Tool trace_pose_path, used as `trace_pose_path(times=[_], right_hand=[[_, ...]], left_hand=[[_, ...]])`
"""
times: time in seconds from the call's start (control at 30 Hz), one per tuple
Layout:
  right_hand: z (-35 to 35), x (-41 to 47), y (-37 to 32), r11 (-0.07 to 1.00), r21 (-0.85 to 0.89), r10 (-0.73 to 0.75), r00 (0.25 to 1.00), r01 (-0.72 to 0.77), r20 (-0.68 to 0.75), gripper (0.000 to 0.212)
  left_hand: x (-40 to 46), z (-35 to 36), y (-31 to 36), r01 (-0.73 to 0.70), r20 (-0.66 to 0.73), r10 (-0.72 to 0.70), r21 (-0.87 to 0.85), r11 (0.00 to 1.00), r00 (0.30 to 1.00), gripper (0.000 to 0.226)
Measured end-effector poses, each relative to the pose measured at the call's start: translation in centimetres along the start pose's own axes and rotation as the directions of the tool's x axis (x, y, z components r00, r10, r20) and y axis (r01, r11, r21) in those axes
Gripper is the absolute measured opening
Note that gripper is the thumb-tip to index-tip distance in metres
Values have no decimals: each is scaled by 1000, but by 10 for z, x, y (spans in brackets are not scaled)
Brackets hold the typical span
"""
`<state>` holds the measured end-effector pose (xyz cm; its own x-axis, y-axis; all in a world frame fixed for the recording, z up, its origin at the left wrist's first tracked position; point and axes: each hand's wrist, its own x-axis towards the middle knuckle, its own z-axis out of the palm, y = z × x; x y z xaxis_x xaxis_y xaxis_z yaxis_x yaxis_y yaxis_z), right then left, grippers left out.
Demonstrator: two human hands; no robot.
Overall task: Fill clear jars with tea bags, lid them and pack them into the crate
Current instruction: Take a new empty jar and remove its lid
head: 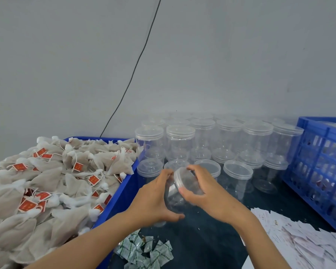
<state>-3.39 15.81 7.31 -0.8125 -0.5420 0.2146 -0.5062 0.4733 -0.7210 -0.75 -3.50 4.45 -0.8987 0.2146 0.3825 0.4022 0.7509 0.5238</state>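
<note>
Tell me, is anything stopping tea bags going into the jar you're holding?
Yes. The clear lid sits on the jar, covering its mouth. The right hand grips that lid; the left hand holds the jar's body. The tea bags wait in the blue bin beside it.

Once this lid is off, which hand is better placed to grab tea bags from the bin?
Left, probably. The tea bags lie in the blue bin on the left hand's side, but it grips the jar. The right hand grips the lid, farther from the bin.
</note>
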Motion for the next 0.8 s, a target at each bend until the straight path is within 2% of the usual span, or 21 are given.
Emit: trace_pose_path(times=[0.03, 0.1, 0.17, 0.23, 0.3, 0.37, 0.47, 0.53, 0.63, 0.8], right_hand=[[-6, -2, 0, 999, 11, -53, 997, 53, 51, 59], [-18, -5, 2, 988, 8, -151, 977, 151, 153, 74], [-20, -7, 1, 988, 42, -154, 968, 148, 200, 85], [-11, -5, -4, 996, 74, -54, 987, 43, 153, 84], [1, -1, -3, 999, -14, 53, 998, -53, 35, 88], [6, 1, 0, 991, -107, 79, 997, -81, -25, 84], [-5, -2, 0, 994, -108, 8, 994, 4, 107, 80], [-14, -4, 1, 990, -126, -41, 982, 65, 185, 94], [-13, -3, 1, 997, -63, -34, 989, 43, 146, 104], [-2, 3, 4, 995, -34, 97, 992, -95, 76, 97]], left_hand=[[0, -1, -1, 20, 24, -19, -33, 999, 1000, 91], [1, -1, -3, 30, 21, -29, -56, 998, 999, 92], [2, 0, -3, 8, -11, -8, -47, 999, 1000, 90], [3, 3, -3, -38, -18, 39, 44, 998, 999, 90], [3, 7, -4, -78, -25, 82, 120, 990, 996, 92], [3, 9, -4, -102, -34, 108, 151, 983, 994, 94], [2, 9, -6, -118, 7, 118, 133, 984, 993, 97], [2, 9, -7, -103, 31, 101, 80, 991, 994, 97], [2, 10, -6, -87, 47, 84, 48, 995, 995, 94], [1, 9, -6, -76, 56, 74, 38, 996, 996, 92]])
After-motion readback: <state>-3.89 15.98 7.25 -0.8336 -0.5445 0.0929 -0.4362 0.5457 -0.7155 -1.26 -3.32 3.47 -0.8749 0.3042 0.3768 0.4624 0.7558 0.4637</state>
